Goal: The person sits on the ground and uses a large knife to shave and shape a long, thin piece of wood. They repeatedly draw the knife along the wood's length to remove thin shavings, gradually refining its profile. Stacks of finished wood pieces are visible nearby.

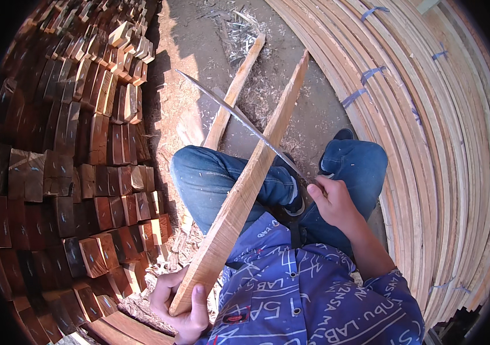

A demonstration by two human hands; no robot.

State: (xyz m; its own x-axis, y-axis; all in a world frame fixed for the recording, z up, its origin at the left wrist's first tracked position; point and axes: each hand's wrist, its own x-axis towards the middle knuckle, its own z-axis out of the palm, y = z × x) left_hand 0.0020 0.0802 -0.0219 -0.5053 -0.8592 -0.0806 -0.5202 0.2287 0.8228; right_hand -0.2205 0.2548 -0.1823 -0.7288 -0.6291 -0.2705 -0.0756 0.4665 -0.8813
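Note:
My left hand (182, 303) is closed round the near end of a long, tapering wooden piece (239, 198), thumb on top. The wood slants up and away to the right, across my lap, ending in a narrow tip. A long, thin metal blade (233, 113) crosses over it near the middle, its point toward the far left. My right hand (334, 201) is closed round the near end of this blade, by my right knee; the fingers hide its handle. Whether the blade touches the wood or hovers just above it, I cannot tell.
Another wooden strip (234, 92) lies on the ground beyond my left knee. Wood shavings (242, 37) litter the floor. Stacked dark wooden blocks (98, 144) rise on the left. Long, pale wooden strips (429, 144), tied with blue bands (371, 73), lie along the right.

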